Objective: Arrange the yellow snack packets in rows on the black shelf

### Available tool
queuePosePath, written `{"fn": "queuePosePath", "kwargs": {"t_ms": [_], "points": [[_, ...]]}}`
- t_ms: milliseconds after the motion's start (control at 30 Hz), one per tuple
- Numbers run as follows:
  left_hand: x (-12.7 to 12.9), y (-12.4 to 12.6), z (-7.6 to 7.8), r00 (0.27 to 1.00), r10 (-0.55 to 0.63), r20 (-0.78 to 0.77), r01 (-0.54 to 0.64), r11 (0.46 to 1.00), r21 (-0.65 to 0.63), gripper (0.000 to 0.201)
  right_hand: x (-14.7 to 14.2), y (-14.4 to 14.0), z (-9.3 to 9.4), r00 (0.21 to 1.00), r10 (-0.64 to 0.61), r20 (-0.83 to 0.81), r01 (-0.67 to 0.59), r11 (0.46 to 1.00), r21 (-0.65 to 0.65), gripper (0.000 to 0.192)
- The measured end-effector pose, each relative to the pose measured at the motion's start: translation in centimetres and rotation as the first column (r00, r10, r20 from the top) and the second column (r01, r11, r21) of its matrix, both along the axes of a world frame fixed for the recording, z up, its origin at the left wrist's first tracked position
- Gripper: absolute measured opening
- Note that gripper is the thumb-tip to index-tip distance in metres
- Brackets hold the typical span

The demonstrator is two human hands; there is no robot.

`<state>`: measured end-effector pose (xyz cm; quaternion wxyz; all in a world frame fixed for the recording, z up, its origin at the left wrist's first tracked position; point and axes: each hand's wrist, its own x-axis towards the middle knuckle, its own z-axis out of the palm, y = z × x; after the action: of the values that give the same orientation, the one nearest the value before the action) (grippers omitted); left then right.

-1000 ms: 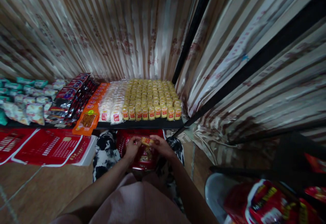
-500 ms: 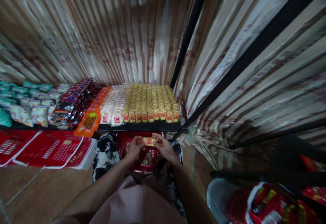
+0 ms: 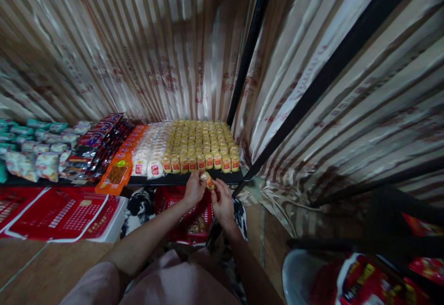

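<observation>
Head view: the small yellow packet (image 3: 207,179), held low over the red basket (image 3: 180,212) a second ago, has been lifted to the shelf (image 3: 180,179) edge at centre frame, just below the front row of like yellow packets (image 3: 201,161). The left hand (image 3: 194,189) pinches it; the right hand (image 3: 222,203) touches its lower end, fingers loosely curled.

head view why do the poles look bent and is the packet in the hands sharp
Head view: wide-angle lens bows the black pole and stretches the striped curtain toward the edges; light is dim, brightest on the yellow packets; the small packet between left hand and right hand is soft, its print unreadable.
</observation>
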<state>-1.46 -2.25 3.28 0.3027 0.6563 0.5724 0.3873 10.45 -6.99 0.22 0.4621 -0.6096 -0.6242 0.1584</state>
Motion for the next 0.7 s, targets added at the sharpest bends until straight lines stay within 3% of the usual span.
{"fn": "queuePosePath", "kwargs": {"t_ms": [167,367,567,700], "points": [[2.3,2.6,1.1,0.988,-0.073,-0.139,0.081,0.995,0.052,0.032,0.3,1.0,-0.6,1.000,-0.005,-0.003,0.005,1.000,0.022,0.037],[4.4,4.3,1.4,0.965,-0.120,-0.234,0.132,0.991,0.035,0.038,1.0,2.6,-1.9,1.000,-0.024,0.011,0.024,1.000,-0.005,0.044],[5.2,5.4,1.9,0.921,-0.107,-0.375,0.139,0.988,0.060,0.036,1.2,3.9,-2.4,0.998,-0.035,0.048,0.035,0.999,0.000,0.048],[5.1,6.2,1.8,0.918,-0.139,-0.370,0.158,0.987,0.022,0.037,1.2,4.4,-2.4,0.998,-0.026,0.051,0.027,0.999,-0.022,0.051]]}}
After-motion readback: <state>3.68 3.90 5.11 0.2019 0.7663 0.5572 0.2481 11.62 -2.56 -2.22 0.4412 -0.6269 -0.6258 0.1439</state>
